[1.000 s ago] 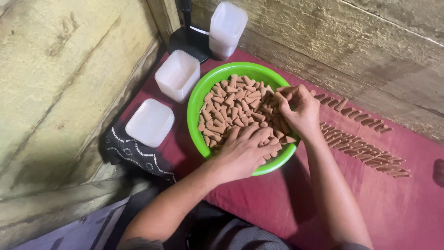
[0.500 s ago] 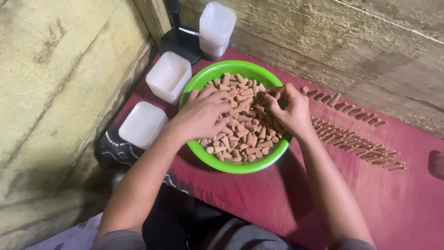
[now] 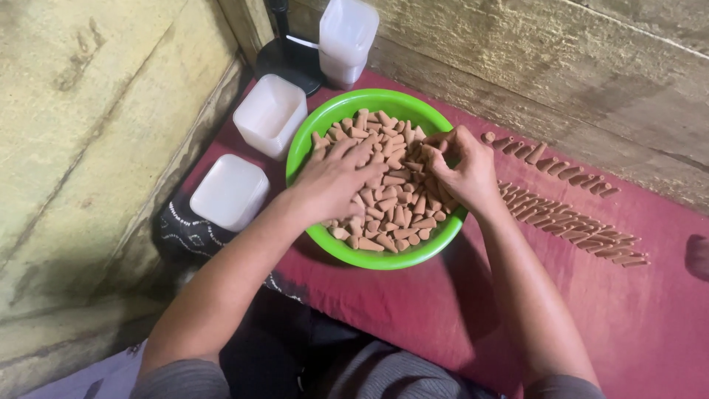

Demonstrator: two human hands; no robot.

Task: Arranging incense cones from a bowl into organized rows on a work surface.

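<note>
Nearest us, our left hand (image 3: 332,181) lies flat, fingers spread, on the brown cones (image 3: 388,214) heaped in the green bowl (image 3: 369,255) on the red cloth (image 3: 443,310). Our right hand (image 3: 461,170) is curled, fingertips pinched on a few cones. Farther right, rows of cones (image 3: 569,214) lie on the cloth (neatly lined). Beyond sit white tubs (image 3: 269,114).

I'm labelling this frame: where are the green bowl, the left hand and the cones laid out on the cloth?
green bowl (image 3: 384,260): head view, near rim.
left hand (image 3: 334,179): head view, back of hand.
laid-out cones (image 3: 572,219): head view, mid-row.
</note>
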